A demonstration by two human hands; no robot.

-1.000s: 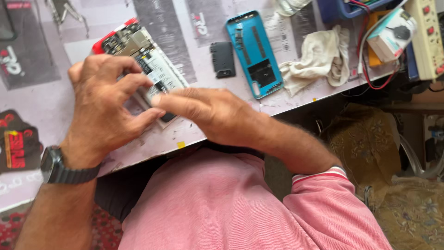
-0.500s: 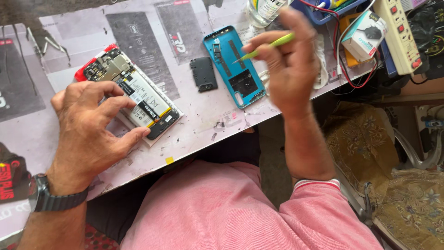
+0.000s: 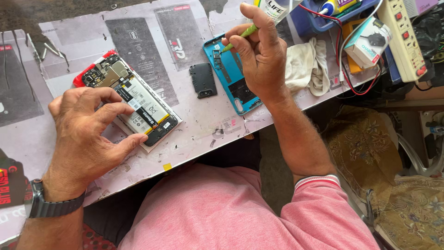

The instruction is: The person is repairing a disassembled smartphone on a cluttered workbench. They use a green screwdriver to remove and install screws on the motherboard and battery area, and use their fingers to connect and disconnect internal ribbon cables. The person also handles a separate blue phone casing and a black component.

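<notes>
Opened phone (image 3: 134, 104), battery exposed: left hand (image 3: 90, 134) fingers spread, steadying it. Right hand (image 3: 259, 53) pinches green tool (image 3: 240, 36) above blue back cover (image 3: 231, 76). Risk: tool slip scratches cover.

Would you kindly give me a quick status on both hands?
Left hand steadying opened phone. Right hand holding green tool above blue back cover. Nothing obstructing.
</notes>
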